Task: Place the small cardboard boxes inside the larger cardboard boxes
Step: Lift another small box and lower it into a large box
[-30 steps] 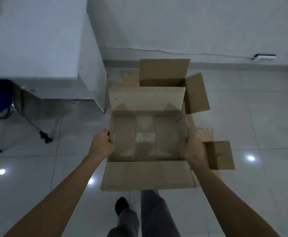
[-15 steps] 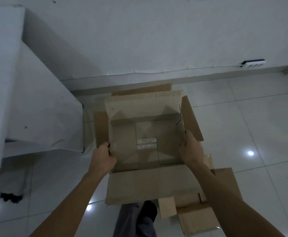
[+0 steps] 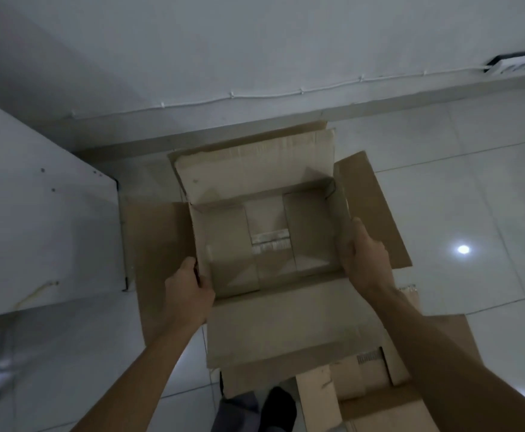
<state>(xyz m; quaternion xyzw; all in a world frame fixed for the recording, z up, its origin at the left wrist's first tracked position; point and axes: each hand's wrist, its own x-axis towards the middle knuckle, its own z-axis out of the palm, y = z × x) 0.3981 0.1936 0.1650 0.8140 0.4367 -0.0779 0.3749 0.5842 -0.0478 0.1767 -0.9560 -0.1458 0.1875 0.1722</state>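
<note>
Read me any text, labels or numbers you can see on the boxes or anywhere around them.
No legible text anywhere in this view.
Pale strip inside the held box, on its bottom: looks like tape or a label remnant; any print is too blurred to read.
Small ribbed patch on the cardboard below: too small to read.
Wall fixture at upper right: no readable marking.

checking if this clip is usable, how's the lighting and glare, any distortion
Head view: dim and bluish overall, so the held box looks flat and grey inside; small bright glare spots on the glossy floor tiles; wide-angle bending curves the wall base; left hand and right hand stay fairly sharp, with detail soft in the dark corners.
</note>
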